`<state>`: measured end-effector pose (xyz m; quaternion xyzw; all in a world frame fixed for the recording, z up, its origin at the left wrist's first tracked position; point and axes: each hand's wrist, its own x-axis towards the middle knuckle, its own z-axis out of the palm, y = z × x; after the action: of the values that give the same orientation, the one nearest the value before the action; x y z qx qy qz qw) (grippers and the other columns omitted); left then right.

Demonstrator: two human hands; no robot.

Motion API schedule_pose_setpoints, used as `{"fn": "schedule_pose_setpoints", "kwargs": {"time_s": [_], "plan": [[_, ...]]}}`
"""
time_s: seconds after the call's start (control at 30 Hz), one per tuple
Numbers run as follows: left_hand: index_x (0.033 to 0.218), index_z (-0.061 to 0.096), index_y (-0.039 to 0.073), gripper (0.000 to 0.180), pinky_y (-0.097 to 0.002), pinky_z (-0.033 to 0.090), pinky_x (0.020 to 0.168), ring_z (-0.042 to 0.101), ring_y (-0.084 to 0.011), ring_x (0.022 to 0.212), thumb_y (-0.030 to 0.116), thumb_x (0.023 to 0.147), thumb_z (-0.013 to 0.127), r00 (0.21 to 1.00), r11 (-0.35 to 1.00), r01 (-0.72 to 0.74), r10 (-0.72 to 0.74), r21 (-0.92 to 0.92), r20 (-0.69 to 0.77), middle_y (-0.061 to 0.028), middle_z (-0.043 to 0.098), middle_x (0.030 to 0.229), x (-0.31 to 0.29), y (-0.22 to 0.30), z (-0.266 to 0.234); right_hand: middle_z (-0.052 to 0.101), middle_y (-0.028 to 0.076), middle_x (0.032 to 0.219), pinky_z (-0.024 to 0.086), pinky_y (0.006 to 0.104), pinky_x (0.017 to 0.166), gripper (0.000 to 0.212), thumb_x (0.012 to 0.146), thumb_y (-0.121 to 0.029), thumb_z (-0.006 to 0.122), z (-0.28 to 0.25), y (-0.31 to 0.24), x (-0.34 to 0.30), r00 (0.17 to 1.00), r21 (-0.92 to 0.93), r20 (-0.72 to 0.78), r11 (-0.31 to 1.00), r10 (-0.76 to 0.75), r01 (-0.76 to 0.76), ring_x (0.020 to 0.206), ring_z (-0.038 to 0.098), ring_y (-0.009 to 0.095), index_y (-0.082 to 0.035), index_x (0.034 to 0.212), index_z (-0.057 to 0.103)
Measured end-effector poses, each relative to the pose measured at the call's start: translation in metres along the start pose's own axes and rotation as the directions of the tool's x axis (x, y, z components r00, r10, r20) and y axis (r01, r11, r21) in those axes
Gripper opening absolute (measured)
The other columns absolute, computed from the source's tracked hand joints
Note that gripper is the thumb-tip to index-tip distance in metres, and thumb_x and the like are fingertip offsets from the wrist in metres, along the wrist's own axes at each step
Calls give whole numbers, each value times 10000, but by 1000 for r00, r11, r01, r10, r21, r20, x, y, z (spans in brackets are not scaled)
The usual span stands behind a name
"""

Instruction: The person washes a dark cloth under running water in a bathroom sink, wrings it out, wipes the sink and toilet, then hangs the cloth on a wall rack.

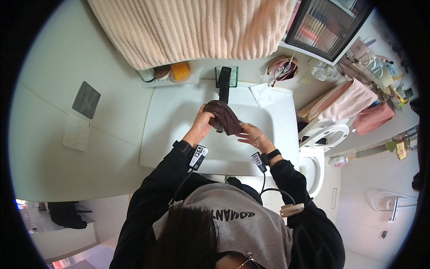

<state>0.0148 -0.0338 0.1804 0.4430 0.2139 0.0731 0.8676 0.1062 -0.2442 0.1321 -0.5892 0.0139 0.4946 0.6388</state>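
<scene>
A dark brown cloth point(226, 118), bunched and wet-looking, hangs over the white washbasin point(172, 148) right below the black faucet point(224, 85). My left hand point(202, 124) is closed on the cloth's left side, thumb toward me. At the cloth's right edge is my right hand point(252, 136), its fingers stretched out and apart, the upper ones touching the fabric. A small greyish patch shows under the cloth, too unclear to name. Whether water is running cannot be made out.
A white paper or cloth piece point(262, 94) lies on the basin's back right rim. An orange item point(180, 71) stands at the back left. A peach ribbed towel point(192, 31) hangs above. The toilet point(312, 168) is at right.
</scene>
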Motion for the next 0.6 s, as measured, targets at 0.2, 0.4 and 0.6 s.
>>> {"fn": "schedule_pose_setpoints", "kwargs": {"time_s": [0.2,0.4,0.6], "plan": [[1157,397,69,473,-367,476,822,540,-236,953,-44,699,421,999,999,34,-35,33,8,-114,505,1056,-5,-6,12,422,125,1330,318,342,1036,728,801,-360,686,27,-20,6,836,-362,193,754,-514,548,1244,388,228,-63,1358,323],[1146,450,80,445,-377,493,813,556,-249,886,-2,709,444,994,983,88,-97,-160,-51,-85,541,1016,-2,-17,21,412,126,1314,332,335,1031,994,647,-252,832,52,-32,13,693,-318,452,624,-562,714,1218,404,209,-64,1395,204],[1023,535,36,234,-394,453,855,567,-222,911,110,804,502,972,938,230,-207,-258,114,-74,582,973,-1,-20,13,464,135,1263,457,320,882,992,598,-319,845,44,-27,39,799,-485,458,644,-390,592,1135,477,222,-48,1350,258]]}}
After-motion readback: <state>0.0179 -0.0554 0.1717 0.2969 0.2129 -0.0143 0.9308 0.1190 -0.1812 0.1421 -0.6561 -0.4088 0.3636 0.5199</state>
